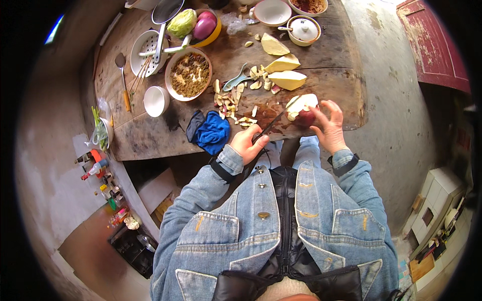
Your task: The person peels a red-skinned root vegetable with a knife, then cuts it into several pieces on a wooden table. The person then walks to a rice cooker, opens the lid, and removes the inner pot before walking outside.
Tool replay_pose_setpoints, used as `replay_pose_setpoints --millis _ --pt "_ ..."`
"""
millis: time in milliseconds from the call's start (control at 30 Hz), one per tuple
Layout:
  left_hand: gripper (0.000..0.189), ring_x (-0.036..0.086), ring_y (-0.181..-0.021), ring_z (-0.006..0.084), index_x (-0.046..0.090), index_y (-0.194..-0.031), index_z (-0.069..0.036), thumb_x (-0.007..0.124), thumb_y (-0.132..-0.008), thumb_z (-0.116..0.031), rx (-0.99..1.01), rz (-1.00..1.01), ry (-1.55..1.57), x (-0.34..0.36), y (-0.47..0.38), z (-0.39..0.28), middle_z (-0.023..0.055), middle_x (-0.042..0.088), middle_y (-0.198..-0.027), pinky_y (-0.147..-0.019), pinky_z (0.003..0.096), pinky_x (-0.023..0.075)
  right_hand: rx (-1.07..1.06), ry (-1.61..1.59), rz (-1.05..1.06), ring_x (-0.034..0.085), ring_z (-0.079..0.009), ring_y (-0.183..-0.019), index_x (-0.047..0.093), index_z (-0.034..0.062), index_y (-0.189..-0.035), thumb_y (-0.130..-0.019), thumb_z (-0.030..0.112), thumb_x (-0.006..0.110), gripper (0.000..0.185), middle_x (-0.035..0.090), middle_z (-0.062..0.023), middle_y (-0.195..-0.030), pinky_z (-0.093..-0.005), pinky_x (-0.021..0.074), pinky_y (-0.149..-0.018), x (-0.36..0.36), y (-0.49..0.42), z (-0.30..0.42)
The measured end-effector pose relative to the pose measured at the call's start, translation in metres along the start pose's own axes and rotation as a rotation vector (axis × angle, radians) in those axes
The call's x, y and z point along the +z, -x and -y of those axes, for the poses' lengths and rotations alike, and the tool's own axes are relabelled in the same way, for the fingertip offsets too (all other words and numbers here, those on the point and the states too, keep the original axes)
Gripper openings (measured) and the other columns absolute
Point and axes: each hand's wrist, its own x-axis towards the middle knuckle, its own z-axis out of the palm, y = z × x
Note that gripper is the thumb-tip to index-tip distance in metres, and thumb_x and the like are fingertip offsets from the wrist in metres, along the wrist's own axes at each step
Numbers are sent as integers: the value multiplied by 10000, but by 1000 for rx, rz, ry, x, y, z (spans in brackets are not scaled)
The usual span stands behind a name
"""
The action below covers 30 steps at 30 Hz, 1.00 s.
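Observation:
My left hand [249,143] grips a narrow dark-bladed knife [274,123], its blade slanting up and right across the table's front edge. The tip reaches pale cut pieces [307,101] lying on a red-skinned vegetable [305,118]. To the right of that vegetable is my right hand [332,126], fingers spread, the index fingertip at its skin; whether they touch is hard to tell. Three pale yellow wedges [288,79] lie just beyond. A light-blue peeler [236,78] rests among peelings and scraps [229,99] left of the wedges.
On the wooden table [324,62] a blue cloth [212,131] lies by my left hand. Farther back are a bowl of chopped food [189,75], a white cup [156,101], a white colander [136,52], a spatula [125,82] and a lidded pot [304,30]. Bottles [98,167] stand left.

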Motion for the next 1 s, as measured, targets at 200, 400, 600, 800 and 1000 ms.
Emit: replay_pose_setpoints --millis 200,400,600,800,1000 --pt "468 629 -782 412 521 -1018 -2 600 -913 -451 57 207 -212 4 -23 -24 235 629 -792 -688 461 500 209 -224 -439 507 -297 -1110 578 74 -1205 -874 176 651 354 540 -123 -1136 -404 390 -992 -37 -31 -14" --pt "496 626 -777 420 539 -982 5 581 -914 -485 -37 261 -314 10 -42 -42 240 628 -784 -685 481 494 114 -473 -334 570 -233 -1006 605 78 -1163 -876 159 645 300 604 -85 -1025 -350 432 -931 -32 -79 -1" --pt "577 638 -802 432 543 -928 24 536 -913 -553 -71 379 -449 7 -61 -61 265 636 -821 -718 498 504 413 -733 -5 644 -238 -756 652 62 -1067 -928 264 604 250 680 -79 -845 -364 509 -733 -11 -96 22" --pt "481 633 -851 389 513 -1037 -12 655 -873 -441 1 328 -382 -10 -56 -67 221 621 -902 -744 443 513 534 -365 234 659 -314 -798 706 102 -861 -941 466 501 425 689 -134 -826 -398 502 -718 -2 -103 21" --pt "370 644 -821 375 547 -1002 -20 652 -883 -353 9 298 -562 -19 -40 -80 205 638 -861 -707 447 516 596 -582 297 624 -228 -685 684 74 -720 -953 431 492 468 653 -99 -680 -362 481 -682 8 -103 -10"
